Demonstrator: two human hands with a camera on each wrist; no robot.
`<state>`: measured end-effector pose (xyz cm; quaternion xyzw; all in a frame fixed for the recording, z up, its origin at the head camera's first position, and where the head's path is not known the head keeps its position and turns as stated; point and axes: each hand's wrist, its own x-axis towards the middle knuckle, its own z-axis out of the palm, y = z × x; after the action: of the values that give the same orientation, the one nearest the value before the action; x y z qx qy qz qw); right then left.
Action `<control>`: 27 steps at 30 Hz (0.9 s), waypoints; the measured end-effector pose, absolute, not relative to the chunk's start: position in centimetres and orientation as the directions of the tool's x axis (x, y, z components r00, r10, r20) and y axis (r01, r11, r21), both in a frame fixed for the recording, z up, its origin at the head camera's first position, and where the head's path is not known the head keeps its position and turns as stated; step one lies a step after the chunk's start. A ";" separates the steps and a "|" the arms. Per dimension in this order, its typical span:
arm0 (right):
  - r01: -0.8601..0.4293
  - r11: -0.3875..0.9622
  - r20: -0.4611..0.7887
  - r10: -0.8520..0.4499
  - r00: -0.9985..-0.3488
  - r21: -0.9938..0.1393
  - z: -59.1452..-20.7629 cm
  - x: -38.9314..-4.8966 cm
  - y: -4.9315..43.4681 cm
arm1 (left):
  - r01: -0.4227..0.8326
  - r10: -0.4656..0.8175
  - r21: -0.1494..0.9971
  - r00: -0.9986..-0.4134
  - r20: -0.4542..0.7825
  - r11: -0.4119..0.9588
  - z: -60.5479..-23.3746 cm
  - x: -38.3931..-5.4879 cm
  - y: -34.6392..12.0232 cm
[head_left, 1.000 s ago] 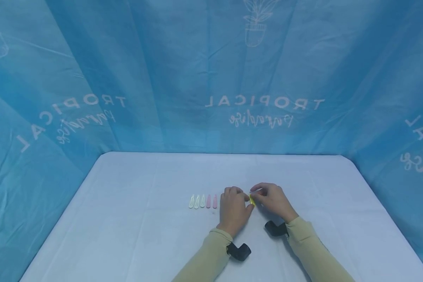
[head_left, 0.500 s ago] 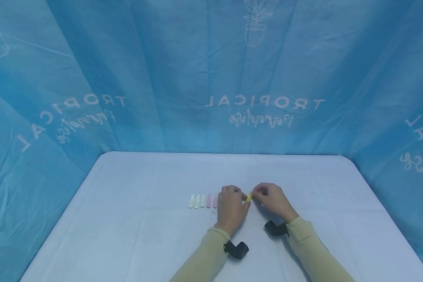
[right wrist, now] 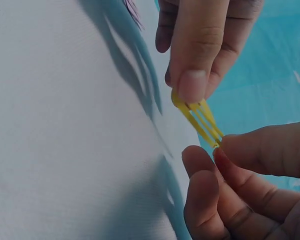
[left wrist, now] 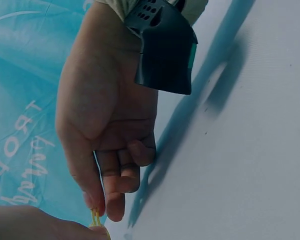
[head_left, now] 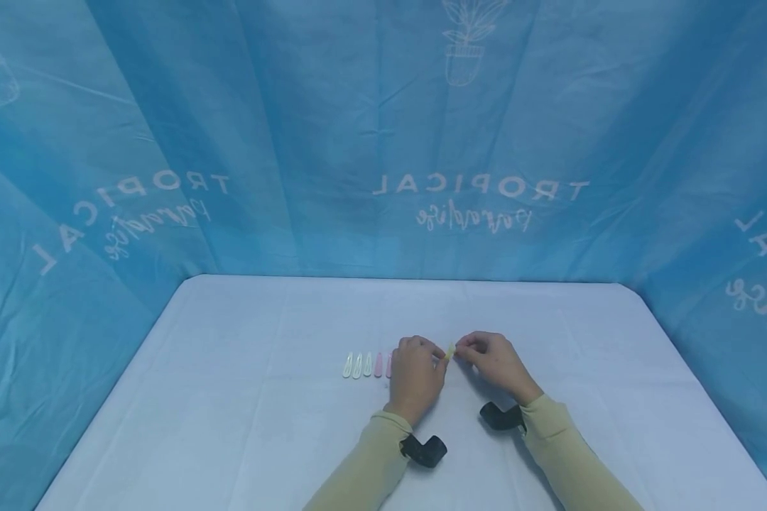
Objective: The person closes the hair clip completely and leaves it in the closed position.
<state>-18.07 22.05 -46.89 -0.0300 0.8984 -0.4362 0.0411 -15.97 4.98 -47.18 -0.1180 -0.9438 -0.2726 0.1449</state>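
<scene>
A yellow snap hair clip point(right wrist: 202, 121) is held between both hands, lifted above the white table. In the right wrist view, my left hand point(head_left: 417, 376) pinches its wide end, the thumb lying flat over it. My right hand point(head_left: 495, 360) pinches the narrow end between thumb and forefinger. The clip's slotted middle shows between the two grips. Left of my left hand lies a row of hair clips: three pale green clips point(head_left: 357, 365) and two pink clips point(head_left: 378, 365). My left hand partly covers the rightmost pink one.
A white cloth covers the table point(head_left: 230, 411). Blue printed curtains point(head_left: 294, 142) hang behind it and at both sides. Each wrist wears a black camera mount, the left mount point(head_left: 425, 451) and the right mount point(head_left: 501, 416) jutting inward above the tabletop.
My left hand has shifted slightly left, now covering part of the rightmost pink clip. The yellow clip has moved left and turned between the fingers. My right hand has barely moved.
</scene>
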 end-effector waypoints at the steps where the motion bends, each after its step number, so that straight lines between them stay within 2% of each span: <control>1: -0.021 0.612 -0.046 -0.093 -0.995 -0.790 -46.8 -18.1 22.0 | 0.301 0.143 0.486 -0.931 0.334 0.820 -47.1 -16.0 4.9; 17: -0.115 0.563 0.010 -0.188 -0.982 -0.818 -46.6 -17.9 22.1 | 0.300 0.169 0.529 -0.944 0.282 0.794 -46.6 -16.7 3.7; 27: -0.095 0.552 -0.004 -0.175 -0.985 -0.829 -46.5 -17.8 21.9 | 0.322 0.192 0.534 -0.939 0.285 0.782 -46.4 -16.8 3.3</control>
<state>-17.85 21.91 -46.54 -0.0767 0.8798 -0.4671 0.0431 -16.84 3.29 -46.44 -0.1370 -0.9377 -0.3004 0.1080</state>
